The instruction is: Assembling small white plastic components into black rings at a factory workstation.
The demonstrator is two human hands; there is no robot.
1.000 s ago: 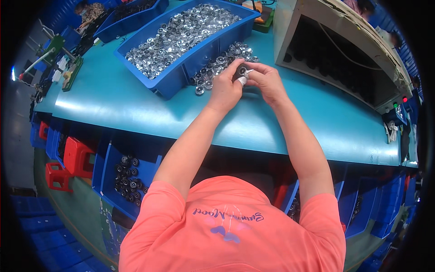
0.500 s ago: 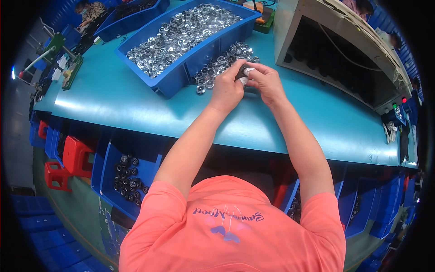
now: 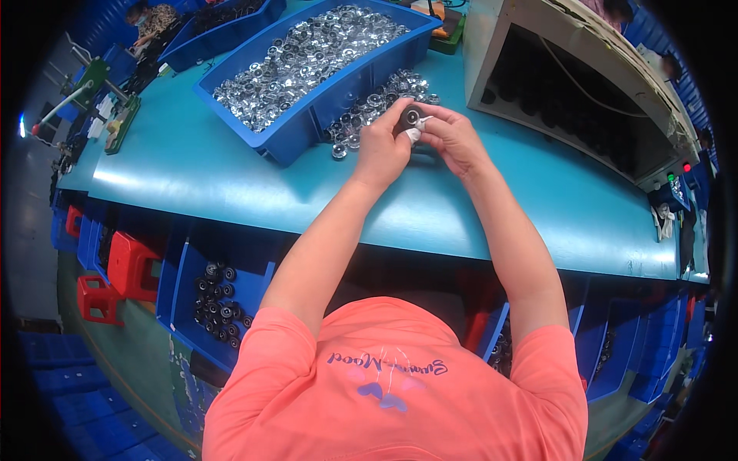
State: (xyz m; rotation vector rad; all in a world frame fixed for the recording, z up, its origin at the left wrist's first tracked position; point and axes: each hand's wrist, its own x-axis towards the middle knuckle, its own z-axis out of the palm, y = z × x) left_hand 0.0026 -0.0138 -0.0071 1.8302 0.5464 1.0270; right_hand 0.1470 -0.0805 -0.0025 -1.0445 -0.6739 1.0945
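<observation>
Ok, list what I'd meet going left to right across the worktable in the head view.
Green lever press, left hand, dark wheel held between the hands, right hand, pale box with a dark opening.

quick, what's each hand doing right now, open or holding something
Left hand: closed, holding a small black wheel.
Right hand: closed on the same wheel, from its right side.
</observation>
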